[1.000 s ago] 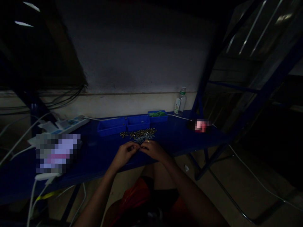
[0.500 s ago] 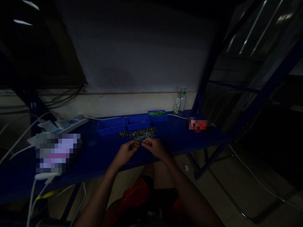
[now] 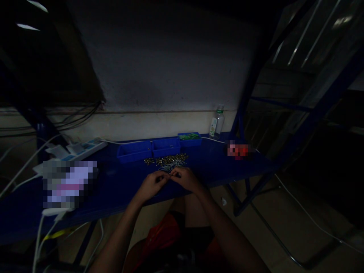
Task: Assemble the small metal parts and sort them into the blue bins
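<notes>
My left hand (image 3: 155, 184) is closed in a pinch, its fingertips meeting those of my right hand (image 3: 183, 178) just above the front part of the blue table. My right hand is pinched as well. Whatever lies between the fingertips is too small and dark to name. Right behind the fingers is a loose pile of thin silver metal pins (image 3: 172, 165). Beyond it spreads a heap of small brass-coloured pieces (image 3: 173, 158), with a smaller cluster of similar pieces (image 3: 148, 161) to its left.
Behind the heaps stand a long blue tray (image 3: 133, 153), a second blue tray (image 3: 166, 149) and a blue box of green items (image 3: 189, 141). A clear bottle (image 3: 217, 125) is at the back right. A white power strip (image 3: 85, 149) with cables lies at left on the blue table (image 3: 113, 189).
My left fingers have bent and shifted slightly, their tips now close against my right fingertips. The trays and heaps look the same.
</notes>
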Available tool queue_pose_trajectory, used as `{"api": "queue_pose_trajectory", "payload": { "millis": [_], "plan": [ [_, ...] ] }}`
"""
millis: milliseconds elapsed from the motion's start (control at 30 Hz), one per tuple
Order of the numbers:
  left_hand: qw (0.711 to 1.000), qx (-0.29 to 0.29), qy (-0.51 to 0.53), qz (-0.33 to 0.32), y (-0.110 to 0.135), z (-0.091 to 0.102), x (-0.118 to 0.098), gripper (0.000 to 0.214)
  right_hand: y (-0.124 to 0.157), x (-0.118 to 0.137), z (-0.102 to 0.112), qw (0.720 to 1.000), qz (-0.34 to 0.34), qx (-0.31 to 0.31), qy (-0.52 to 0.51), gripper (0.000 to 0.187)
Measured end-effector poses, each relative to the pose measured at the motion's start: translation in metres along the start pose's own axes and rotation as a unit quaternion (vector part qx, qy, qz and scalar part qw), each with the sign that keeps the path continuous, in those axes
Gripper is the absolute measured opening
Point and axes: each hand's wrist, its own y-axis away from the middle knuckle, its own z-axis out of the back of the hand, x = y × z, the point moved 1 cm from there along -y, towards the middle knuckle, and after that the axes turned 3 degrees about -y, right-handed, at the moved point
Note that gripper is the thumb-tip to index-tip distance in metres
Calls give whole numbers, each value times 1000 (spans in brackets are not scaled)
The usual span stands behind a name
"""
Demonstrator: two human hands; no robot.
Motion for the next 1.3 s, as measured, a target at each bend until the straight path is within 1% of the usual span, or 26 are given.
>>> {"api": "queue_pose_trajectory", "payload": {
  "millis": [133, 233, 400, 533, 600, 733, 833, 967, 1133, 1300],
  "plan": [
    [1000, 14, -4, -9, -1, 0, 0, 32, 1, 0, -2, 1000, -9, 23, 2, 13],
    [1000, 16, -5, -2, 0, -1, 0, 32, 1, -1, -3, 999, -5, 36, 0, 12],
    [1000, -1, -5, 21, -1, -2, 4, 31, 1, 0, -2, 999, 11, 48, 7, 16],
    [1000, -17, -5, 19, -2, -3, 7, 26, 2, 2, -1, 998, 7, 56, 23, 21],
    [999, -29, -2, 19, -2, -3, 10, 25, 2, 2, -1, 999, 1, 43, 23, 23],
    [999, -43, 6, 24, -1, -3, 15, 24, 1, 0, -1, 999, -13, -7, 47, 22],
    [999, -49, 10, 21, 0, -3, 14, 25, 0, 0, -3, 996, -1, -3, 85, 16],
    [998, -53, 26, 11, 0, -1, 9, 28, 1, 2, -3, 992, 20, 15, 123, 14],
    [998, -34, 43, 10, 1, -1, 4, 28, 1, 4, -2, 988, 42, 46, 143, 12],
    [998, -39, 47, 4, 3, -1, 5, 27, 1, 4, -2, 985, 62, 50, 151, 13]
  ]
}}
